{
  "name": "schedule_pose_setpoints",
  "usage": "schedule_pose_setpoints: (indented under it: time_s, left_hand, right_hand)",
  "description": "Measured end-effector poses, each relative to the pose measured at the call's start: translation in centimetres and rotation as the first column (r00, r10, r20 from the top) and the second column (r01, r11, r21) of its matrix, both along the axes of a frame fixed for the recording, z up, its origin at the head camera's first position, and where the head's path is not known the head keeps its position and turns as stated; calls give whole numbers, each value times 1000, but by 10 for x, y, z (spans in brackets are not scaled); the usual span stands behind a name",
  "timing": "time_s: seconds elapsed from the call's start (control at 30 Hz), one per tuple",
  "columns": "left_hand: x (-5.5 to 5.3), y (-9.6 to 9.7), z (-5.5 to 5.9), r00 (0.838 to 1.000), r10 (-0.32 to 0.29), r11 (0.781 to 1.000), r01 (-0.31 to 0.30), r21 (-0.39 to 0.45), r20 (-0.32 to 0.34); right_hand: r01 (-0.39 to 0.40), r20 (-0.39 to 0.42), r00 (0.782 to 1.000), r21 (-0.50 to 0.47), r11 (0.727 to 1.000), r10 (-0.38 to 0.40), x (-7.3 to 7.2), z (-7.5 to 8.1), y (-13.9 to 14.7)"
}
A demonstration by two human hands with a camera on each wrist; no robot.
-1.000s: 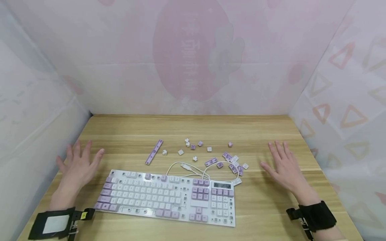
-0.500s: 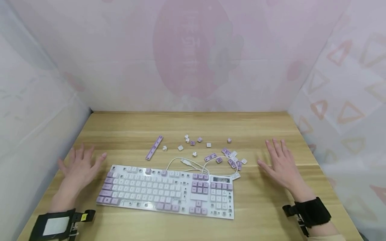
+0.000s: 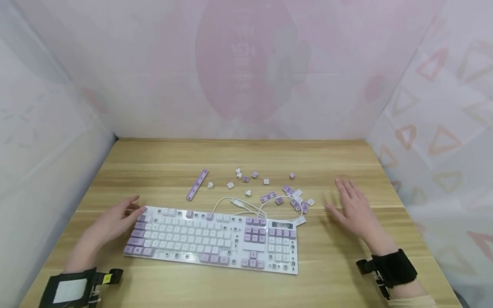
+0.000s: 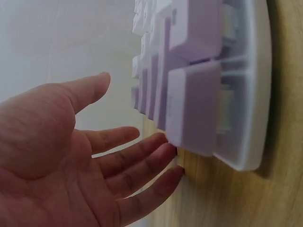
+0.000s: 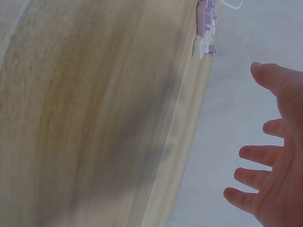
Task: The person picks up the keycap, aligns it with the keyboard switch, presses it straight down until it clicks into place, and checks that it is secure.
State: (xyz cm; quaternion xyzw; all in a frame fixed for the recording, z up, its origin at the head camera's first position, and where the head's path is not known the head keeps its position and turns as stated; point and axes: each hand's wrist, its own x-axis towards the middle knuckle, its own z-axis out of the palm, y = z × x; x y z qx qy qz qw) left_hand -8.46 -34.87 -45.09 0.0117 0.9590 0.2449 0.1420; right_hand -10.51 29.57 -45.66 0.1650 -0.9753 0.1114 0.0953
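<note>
A white and purple keyboard (image 3: 185, 239) lies on the table, with several keys off and bare switches showing. At its upper left corner is my left hand (image 3: 109, 224), thumb and loosely bent fingers apart with nothing between them. In the left wrist view, the fingers (image 4: 142, 163) are beside the keyboard's purple edge keys (image 4: 191, 106); whether they touch it I cannot tell. My right hand (image 3: 356, 214) hovers over the right part of the table, fingers extended and holding nothing. Loose white and purple keycaps (image 3: 296, 196) lie behind the keyboard, nearer to the right hand.
A long purple keycap (image 3: 197, 185) lies at a slant behind the keyboard. The white cable (image 3: 227, 197) loops behind the keyboard and around some keycaps. Pale printed cloth walls (image 3: 154, 85) enclose the wooden table (image 3: 327, 265) at the back and sides.
My left hand has turned and moved in to the keyboard's upper left corner, its spread fingers drawing together. The right hand has shifted slightly left. The head view has tilted a little.
</note>
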Motion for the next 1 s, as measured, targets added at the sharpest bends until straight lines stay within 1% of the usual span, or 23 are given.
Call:
schedule_pose_setpoints:
  time_s: [0.03, 0.1, 0.2, 0.27, 0.33, 0.43, 0.5, 0.57, 0.7, 0.83, 1.0]
  left_hand:
    - [0, 0, -1, 1000, -12, 1000, 12, 21, 6]
    - [-1, -2, -4, 999, -30, 997, 27, 71, 39]
    - [-2, -6, -7, 995, -52, 990, 40, 136, 84]
    - [-3, -9, -9, 993, -60, 987, 44, 152, 102]
    - [-4, -10, -10, 994, -66, 986, 50, 159, 93]
    - [-5, -10, -11, 994, -70, 983, 55, 177, 83]
    - [-6, -11, -13, 994, -66, 981, 50, 188, 82]
    - [-6, -12, -15, 994, -60, 980, 43, 193, 86]
    - [-7, -15, -21, 994, -44, 982, 23, 189, 103]
    - [-7, -15, -21, 991, -31, 979, 4, 203, 127]
    - [-7, -17, -22, 992, -24, 976, -4, 220, 123]
  right_hand:
    - [-14, -18, 1000, -3, 1000, 14, 0, -1, 0]
    - [-41, -37, 999, -21, 999, 41, -1, -2, -1]
    - [-77, -34, 997, -42, 996, 76, -1, -2, -5]
    - [-90, 17, 996, -63, 994, 91, 0, 0, -9]
    - [-92, 98, 990, -87, 992, 101, 2, 3, -14]
    - [-83, 220, 969, -129, 988, 110, 6, 5, -22]
    - [-103, 257, 957, -146, 984, 138, 7, 5, -28]
    - [-145, 248, 952, -146, 979, 178, 8, 2, -34]
    - [-246, 182, 947, -121, 962, 265, 8, -5, -45]
    - [-290, 170, 938, -93, 952, 302, 10, -8, -55]
    - [-352, 154, 921, -65, 934, 358, 11, -11, -66]
